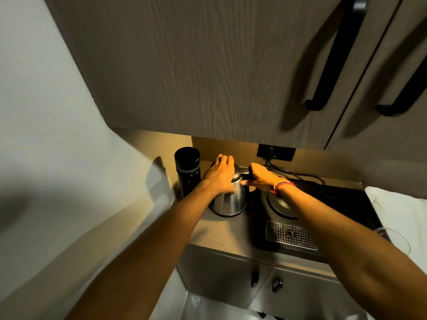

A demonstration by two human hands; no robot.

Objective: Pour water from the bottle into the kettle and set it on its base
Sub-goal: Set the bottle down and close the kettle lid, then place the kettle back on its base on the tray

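A steel kettle (230, 200) stands on the small wooden counter (221, 234), left of a black tray. My right hand (260, 177) grips the kettle's black handle at the top. Flat over the kettle's lid rests my left hand (219, 173), fingers spread. A tall black bottle (187, 170) stands upright just left of the kettle, against the wall, with nothing touching it. On the black tray sits a round kettle base (280, 207) with a steel centre, partly hidden by my right forearm.
The black tray (342, 199) carries a perforated drip grate (291, 234). A wall socket (276, 152) with cables is behind. A dark wood cabinet (208, 65) hangs low overhead. A glass (397, 239) and white cloth (402, 209) lie at the right.
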